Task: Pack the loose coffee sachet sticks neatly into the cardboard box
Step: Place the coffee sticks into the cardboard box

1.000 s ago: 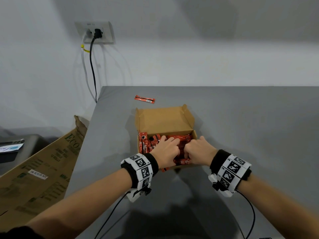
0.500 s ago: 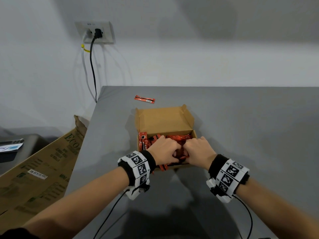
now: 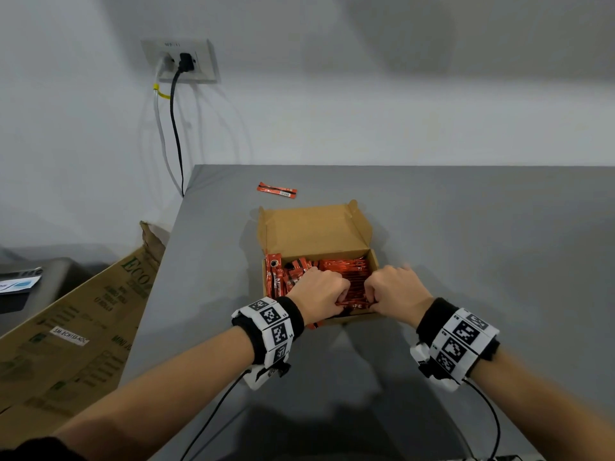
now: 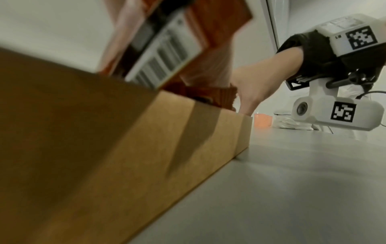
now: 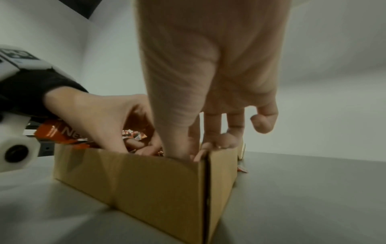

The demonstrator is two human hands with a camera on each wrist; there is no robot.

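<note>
A grey bench (image 3: 466,261) meets a white wall. The cardboard box (image 3: 316,231) sits mid-bench, lid up at 12 o'clock, packed with sachet sticks (image 3: 342,271). The left hand (image 3: 321,291) and right hand (image 3: 394,289) have their fingers curled around sticks at its near edge. One loose sachet (image 3: 277,190) lies at 11 o'clock, bare bench to the right.

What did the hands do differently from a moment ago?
The left hand curled up: a second ago its fingers lay flat over the sachets, now they bunch at the near edge of the cardboard box, close to the right hand. Both grip sachets there. The box and the loose sachet on the table stayed put.
</note>
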